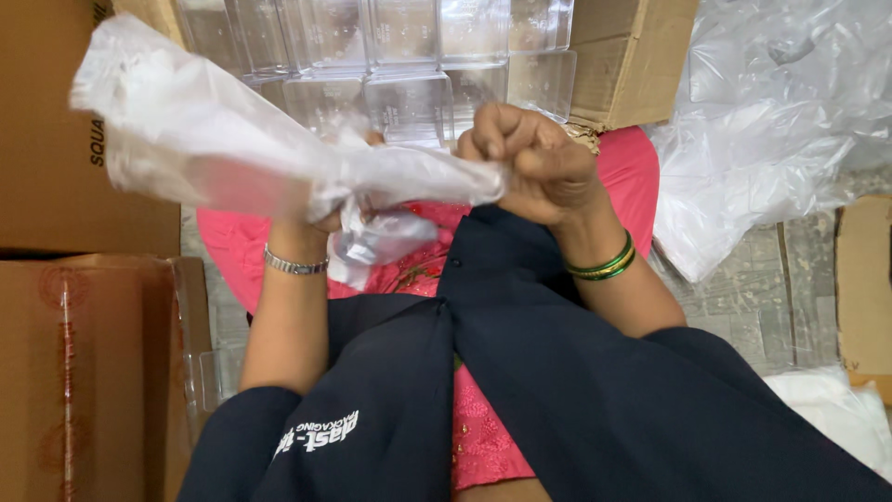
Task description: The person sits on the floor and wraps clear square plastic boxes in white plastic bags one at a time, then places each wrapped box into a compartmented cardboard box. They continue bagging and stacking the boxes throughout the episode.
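- Two hands on one clear plastic bag (279,158), head view, held above the lap.
- Right hand (539,167): fisted tight on the bag's gathered end.
- Left hand (311,209): mostly hidden behind the film, seems closed on it.
- Bag looks thin, limp, slippery; grip bunched ends.
- Clear plastic containers (409,65) stacked in the cardboard box (632,56) behind.

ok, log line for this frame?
left hand: grips bag | right hand: fist on bag end | behind: clear trays in box

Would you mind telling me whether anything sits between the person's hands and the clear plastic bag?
Nothing visible does. The right hand is closed in a fist on one end of the clear plastic bag, and the left hand, partly hidden behind the film, grips it from below.
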The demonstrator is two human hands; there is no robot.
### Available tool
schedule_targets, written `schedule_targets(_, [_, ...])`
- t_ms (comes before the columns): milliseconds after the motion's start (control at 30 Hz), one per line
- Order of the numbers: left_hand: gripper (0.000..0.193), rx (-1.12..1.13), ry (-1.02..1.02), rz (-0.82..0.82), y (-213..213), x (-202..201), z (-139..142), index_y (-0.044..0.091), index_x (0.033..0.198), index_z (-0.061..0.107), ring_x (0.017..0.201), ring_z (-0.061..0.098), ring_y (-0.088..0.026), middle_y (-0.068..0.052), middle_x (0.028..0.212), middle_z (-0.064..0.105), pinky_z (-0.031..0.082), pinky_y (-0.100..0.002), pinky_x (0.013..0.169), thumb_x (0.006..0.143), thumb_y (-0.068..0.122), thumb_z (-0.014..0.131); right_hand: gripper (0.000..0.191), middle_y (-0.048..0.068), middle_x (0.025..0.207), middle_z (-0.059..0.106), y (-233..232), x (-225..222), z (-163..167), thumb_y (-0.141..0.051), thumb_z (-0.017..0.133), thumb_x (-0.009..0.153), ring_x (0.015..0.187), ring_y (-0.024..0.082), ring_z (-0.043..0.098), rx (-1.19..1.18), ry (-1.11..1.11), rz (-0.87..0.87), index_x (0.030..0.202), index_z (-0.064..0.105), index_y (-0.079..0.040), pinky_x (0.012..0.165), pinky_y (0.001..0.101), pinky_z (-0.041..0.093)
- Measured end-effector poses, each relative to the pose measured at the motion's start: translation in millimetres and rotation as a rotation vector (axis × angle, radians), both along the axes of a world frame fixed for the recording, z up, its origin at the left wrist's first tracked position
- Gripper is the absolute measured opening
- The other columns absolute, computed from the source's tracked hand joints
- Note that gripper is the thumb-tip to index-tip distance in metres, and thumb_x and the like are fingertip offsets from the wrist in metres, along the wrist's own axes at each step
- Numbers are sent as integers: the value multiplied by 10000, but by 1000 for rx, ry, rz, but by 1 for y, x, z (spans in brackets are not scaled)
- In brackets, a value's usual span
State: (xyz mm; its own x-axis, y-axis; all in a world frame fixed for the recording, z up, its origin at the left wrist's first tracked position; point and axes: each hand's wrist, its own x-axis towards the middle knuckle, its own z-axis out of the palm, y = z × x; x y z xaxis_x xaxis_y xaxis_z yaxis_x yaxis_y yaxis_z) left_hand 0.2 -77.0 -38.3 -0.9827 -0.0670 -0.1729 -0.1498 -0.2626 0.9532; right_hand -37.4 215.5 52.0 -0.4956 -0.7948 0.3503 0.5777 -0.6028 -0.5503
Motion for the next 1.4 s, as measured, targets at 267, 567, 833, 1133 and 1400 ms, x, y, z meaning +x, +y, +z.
schedule_targets(267, [169,126,140,1,-5,4,1,38,1045,659,706,555,-71,10,837,632,452,-256,594,983,180,726,250,24,933,587,-18,-23,-18,-94,777,961,836,108,586,582,332,-924,1130,608,-20,689,360,572])
schedule_targets(567, [155,120,150,67,11,1,-9,46,1046,651,663,550,-86,4,807,619,450,-275,551,969,169,703,338,132,996,704,-28,1,-7,-228,718,1062,932,180,633,572,156,-158,1137,678,98,857,317,512])
schedule_targets(833, [146,43,84,45,9,-12,-20,52,1047,644,624,545,-99,-2,780,608,448,-292,512,956,160,684,154,119,1080,740,2,-1,4,-74,741,872,1008,247,709,195,-196,-299,935,702,60,988,400,573])
schedule_targets(1133, [140,-130,275,262,27,-61,-45,60,1048,636,581,539,-114,-8,750,595,447,-311,469,943,149,662,242,102,854,653,-44,-49,-86,110,541,882,675,157,610,800,499,-1216,1070,690,72,612,351,531])
schedule_targets(1400, [294,174,-89,293,34,-53,-16,52,920,646,399,460,-126,-15,583,530,362,-305,347,971,341,656,261,-20,924,692,-51,-58,-135,62,545,976,776,26,619,999,599,-1233,1222,632,63,683,207,512])
